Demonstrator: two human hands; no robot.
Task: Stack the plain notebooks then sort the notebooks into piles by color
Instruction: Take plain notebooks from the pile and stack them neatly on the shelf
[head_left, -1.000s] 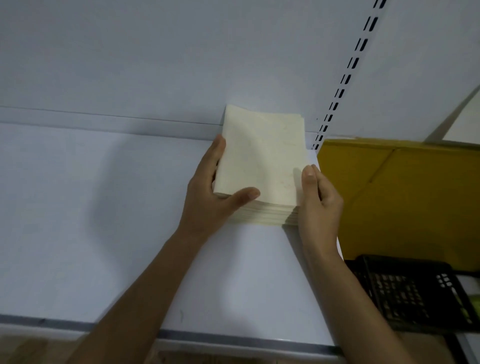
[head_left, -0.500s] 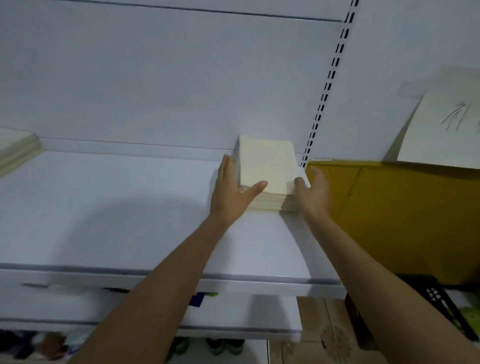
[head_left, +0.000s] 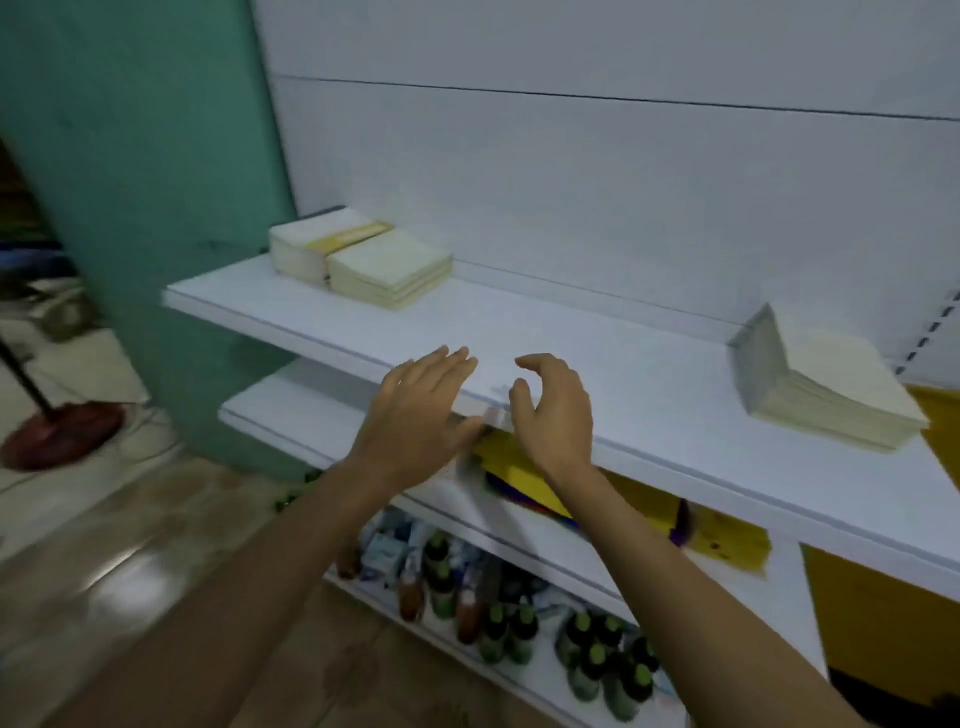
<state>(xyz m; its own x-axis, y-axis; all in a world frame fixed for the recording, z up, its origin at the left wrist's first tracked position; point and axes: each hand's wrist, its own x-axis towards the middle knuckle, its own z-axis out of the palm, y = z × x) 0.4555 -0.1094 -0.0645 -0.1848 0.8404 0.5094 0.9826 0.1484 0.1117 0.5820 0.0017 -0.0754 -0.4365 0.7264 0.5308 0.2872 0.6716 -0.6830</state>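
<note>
A stack of plain cream notebooks (head_left: 826, 384) lies at the right end of the white shelf (head_left: 571, 343), against the back panel. At the shelf's left end stand two more piles: a cream pile (head_left: 389, 273) and behind it a pile with a yellow band (head_left: 322, 241). My left hand (head_left: 421, 405) hovers in front of the shelf edge with fingers straight, holding nothing. My right hand (head_left: 553, 410) is beside it, fingers loosely curled and empty. Both hands are far from every pile.
A lower shelf (head_left: 291, 415) holds yellow and purple items (head_left: 524, 478). Several dark bottles (head_left: 519, 623) stand on the bottom shelf. A teal pillar (head_left: 145, 208) rises at the left, with a red stand base (head_left: 57, 431) on the floor.
Both hands let go of the cream stack and drew back to the left. The view swung left and pulled away, showing the shelf's left piles.
</note>
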